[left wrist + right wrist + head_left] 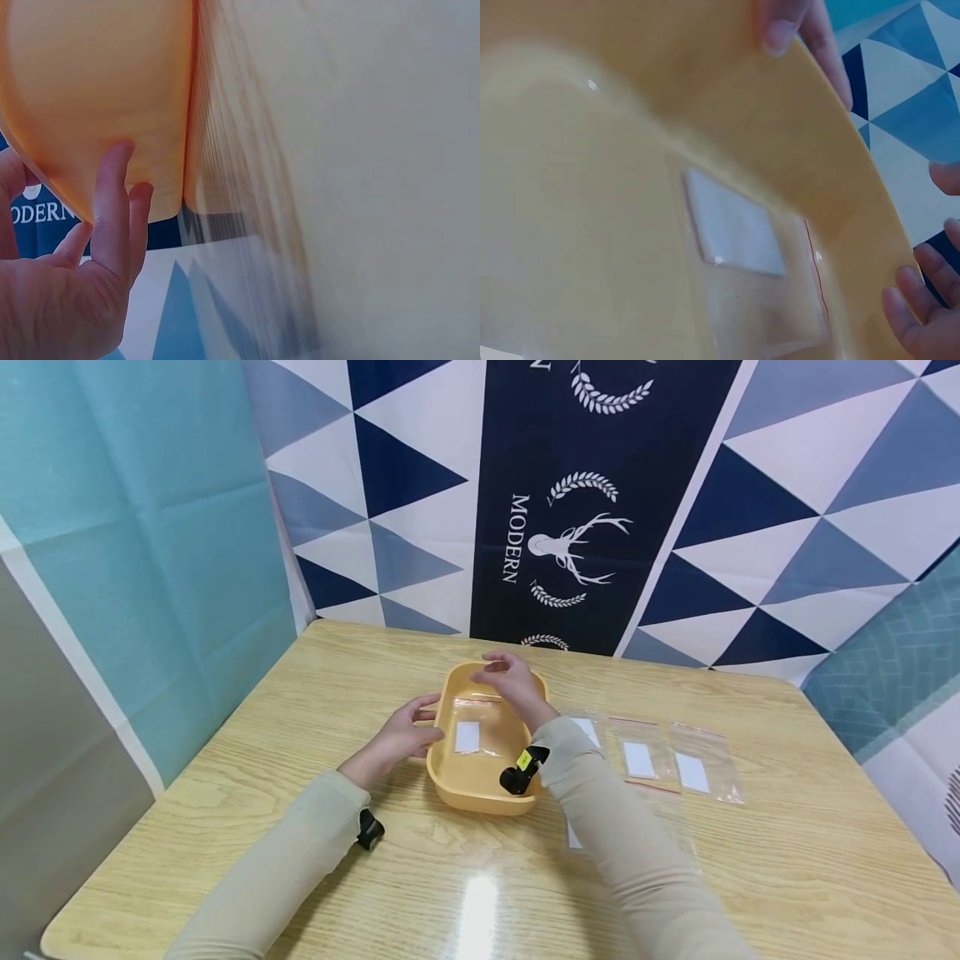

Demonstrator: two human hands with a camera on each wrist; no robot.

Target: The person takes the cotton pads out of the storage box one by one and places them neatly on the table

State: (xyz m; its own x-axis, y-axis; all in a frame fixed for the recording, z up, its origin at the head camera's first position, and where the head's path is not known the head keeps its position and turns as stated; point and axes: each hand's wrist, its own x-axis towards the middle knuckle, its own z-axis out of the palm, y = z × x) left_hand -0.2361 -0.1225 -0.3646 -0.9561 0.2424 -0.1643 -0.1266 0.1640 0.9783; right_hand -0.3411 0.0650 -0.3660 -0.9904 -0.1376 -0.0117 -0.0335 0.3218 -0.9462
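A yellow plastic basin [480, 806] stands on the table, and a clear zip bag with a white card [467, 737] lies flat on its floor. My left hand [405, 732] grips the basin's left wall, thumb inside the rim and fingers against the outside. In the left wrist view those fingers [112, 217] touch the outer wall. Over the far right rim is my right hand [513, 685], its fingers loosely bent with nothing between them. In the right wrist view the right hand [930, 315] has its thumb and fingers apart beside the rim.
Right of the basin, several clear zip bags with white cards lie on the wooden table [810, 827], among them one bag [640, 758] and another [692, 772]. My right forearm partly covers the nearer ones. A patterned cloth [420, 510] hangs behind the table.
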